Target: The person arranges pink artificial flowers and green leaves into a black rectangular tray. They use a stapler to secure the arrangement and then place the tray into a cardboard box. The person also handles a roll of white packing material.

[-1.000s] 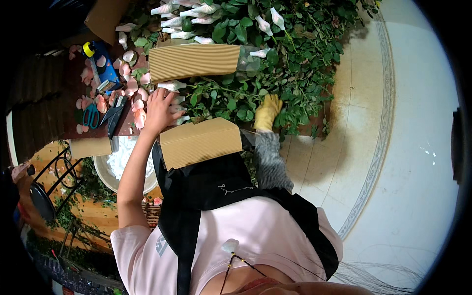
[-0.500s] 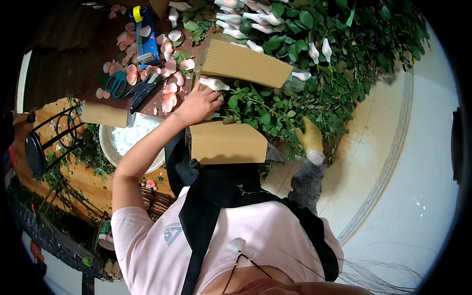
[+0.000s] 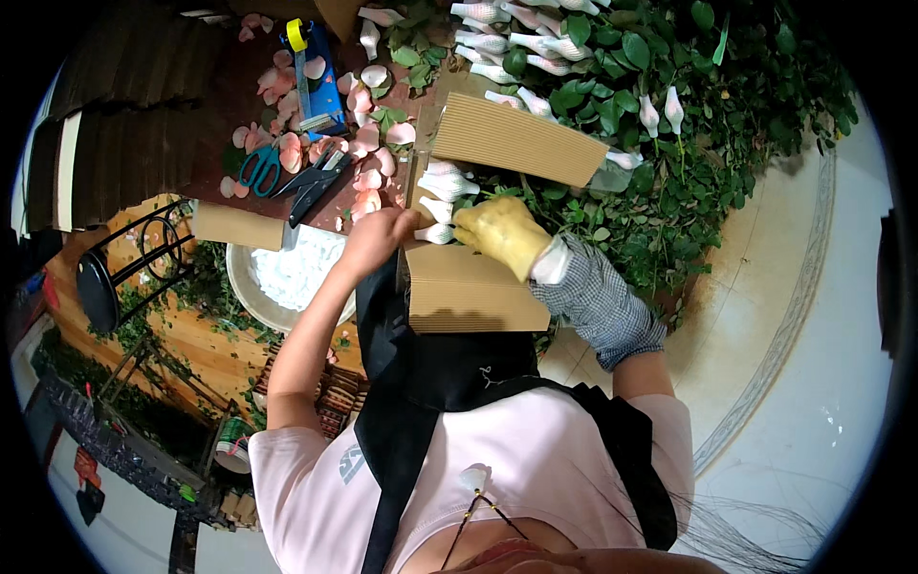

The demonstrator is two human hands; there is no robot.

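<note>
Netted rose buds (image 3: 446, 182) in white sleeves lie stacked between two flaps of corrugated cardboard, a far flap (image 3: 521, 137) and a near flap (image 3: 478, 289). My bare left hand (image 3: 381, 239) is at the cardboard's left edge, its fingers bent beside the tip of the nearest netted rose (image 3: 437, 232); what they pinch, if anything, is hidden. From the right, my right hand (image 3: 509, 234), in a yellow glove, closes around that rose at its stem end. The glove covers the stem. Leafy rose stems (image 3: 612, 215) run out to the right.
Scissors (image 3: 260, 170), a black stapler (image 3: 316, 182), a blue tape dispenser (image 3: 320, 91) and pink petals (image 3: 363, 139) lie at the left. A basin of white sleeves (image 3: 287, 277) stands below the table. More netted roses (image 3: 483, 43) are piled at the back.
My right hand has come in from the stems at the right to the rose heads. More netted roses show between the flaps. My left hand has drawn back to the cardboard's left edge.
</note>
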